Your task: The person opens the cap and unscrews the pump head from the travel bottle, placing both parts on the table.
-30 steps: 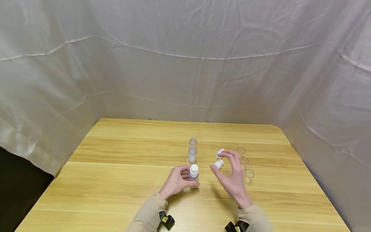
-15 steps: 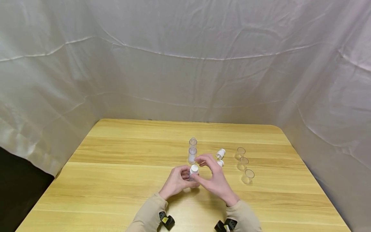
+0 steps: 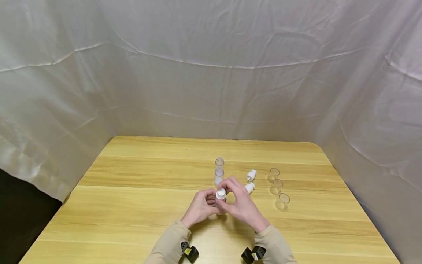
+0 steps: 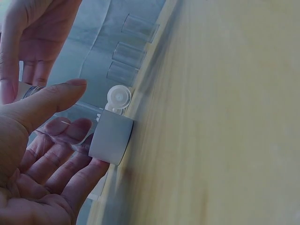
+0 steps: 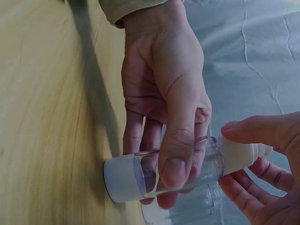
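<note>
My left hand [image 3: 202,207] grips a small clear pump bottle [image 5: 124,179] with a white base, held upright close over the table. In the left wrist view its thumb and fingers wrap the clear body. A white pump top [image 5: 239,152] sits at the bottle's mouth. The thumb and fingers of my right hand [image 3: 242,207] pinch that top from the right side. Just beyond the hands stand two more clear bottles [image 3: 219,163], one behind the other, the nearer partly hidden by the right fingers. To the right, two white pump tops [image 3: 251,175] lie on their sides.
Three clear cylindrical caps [image 3: 282,201] stand in a row to the right of the loose pump tops. All of it is on a wooden table [image 3: 132,212] with grey fabric [image 3: 211,91] hung behind and at both sides.
My right hand has moved left from near the loose pump tops to the bottle and now pinches its white top. The left hand keeps its hold in the same place.
</note>
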Demonstrator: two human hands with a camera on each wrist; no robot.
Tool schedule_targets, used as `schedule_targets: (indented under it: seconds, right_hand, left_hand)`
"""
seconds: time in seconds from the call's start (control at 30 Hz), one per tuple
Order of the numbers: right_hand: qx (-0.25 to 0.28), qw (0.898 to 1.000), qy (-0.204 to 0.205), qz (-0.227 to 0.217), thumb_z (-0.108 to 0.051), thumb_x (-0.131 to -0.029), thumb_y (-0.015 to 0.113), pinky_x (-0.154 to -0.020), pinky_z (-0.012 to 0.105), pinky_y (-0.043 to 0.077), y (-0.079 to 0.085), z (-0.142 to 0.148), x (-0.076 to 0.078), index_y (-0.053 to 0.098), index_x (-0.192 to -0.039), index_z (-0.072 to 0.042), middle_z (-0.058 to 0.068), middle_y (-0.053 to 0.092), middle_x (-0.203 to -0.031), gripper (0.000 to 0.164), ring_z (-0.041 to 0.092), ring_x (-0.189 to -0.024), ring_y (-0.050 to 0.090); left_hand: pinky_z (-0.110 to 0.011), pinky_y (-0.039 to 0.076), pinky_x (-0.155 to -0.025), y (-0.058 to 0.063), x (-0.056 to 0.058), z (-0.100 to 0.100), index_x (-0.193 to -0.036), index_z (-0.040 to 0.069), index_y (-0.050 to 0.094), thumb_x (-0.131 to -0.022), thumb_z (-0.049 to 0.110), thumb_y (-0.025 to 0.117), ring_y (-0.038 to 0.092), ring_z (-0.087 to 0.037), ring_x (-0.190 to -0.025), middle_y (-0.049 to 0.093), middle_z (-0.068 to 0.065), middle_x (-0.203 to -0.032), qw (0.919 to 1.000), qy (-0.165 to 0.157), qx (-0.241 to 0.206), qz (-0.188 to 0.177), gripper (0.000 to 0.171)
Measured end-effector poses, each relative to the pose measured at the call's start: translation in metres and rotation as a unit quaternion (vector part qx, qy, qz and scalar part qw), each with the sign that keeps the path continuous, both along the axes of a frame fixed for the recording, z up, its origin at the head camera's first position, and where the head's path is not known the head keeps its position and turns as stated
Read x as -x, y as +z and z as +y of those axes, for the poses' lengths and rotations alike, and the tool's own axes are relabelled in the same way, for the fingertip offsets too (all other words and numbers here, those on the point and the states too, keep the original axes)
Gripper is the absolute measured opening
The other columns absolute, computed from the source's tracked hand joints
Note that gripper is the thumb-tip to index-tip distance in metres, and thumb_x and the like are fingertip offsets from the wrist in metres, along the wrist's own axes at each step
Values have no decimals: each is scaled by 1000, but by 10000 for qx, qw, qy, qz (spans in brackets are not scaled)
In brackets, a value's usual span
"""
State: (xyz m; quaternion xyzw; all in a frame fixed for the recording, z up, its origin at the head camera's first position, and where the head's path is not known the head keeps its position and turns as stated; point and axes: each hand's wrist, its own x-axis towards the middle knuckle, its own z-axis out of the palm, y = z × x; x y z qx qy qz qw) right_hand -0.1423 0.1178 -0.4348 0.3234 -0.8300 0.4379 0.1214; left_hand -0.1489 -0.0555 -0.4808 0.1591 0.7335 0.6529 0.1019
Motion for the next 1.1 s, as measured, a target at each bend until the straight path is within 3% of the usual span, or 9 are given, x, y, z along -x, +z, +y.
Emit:
schedule_targets:
  seconds: [0.37,0.7,0.83,1.1]
  right_hand:
    - [41,9998,157,-63,0,-80,80,-90,29,60,1,2,1,64,-104,-11,0,65,-102,31,12,-94,61]
    - [-17,9993,345,-132,6,-76,76,-97,34,60,0,3,1,62,-105,-10,0,64,-105,37,13,-101,63]
    - [-132,9997,177,-145,1,-75,80,-95,35,59,1,3,-1,59,-107,-13,-1,62,-108,41,12,-102,60]
    - [-7,9995,-311,25,-8,-73,87,-76,28,54,0,0,-2,58,-102,-12,-1,60,-99,40,9,-88,54]
  left_hand:
    - [-26,62,-92,-2,1,-2,-109,-9,67,-77,0,82,74,-26,-100,73,-27,-109,9996,35,233,182,36]
    - [-23,61,-91,0,1,-1,-109,-10,67,-77,-2,81,73,-31,-101,72,-28,-109,9997,27,187,134,36]
    - [-24,61,-91,0,1,-1,-110,-11,66,-78,-3,80,73,-32,-101,72,-29,-109,9998,28,152,112,36]
    - [-23,61,-90,0,1,-1,-111,-11,66,-78,-4,80,73,-34,-101,71,-29,-110,9999,-15,128,82,37]
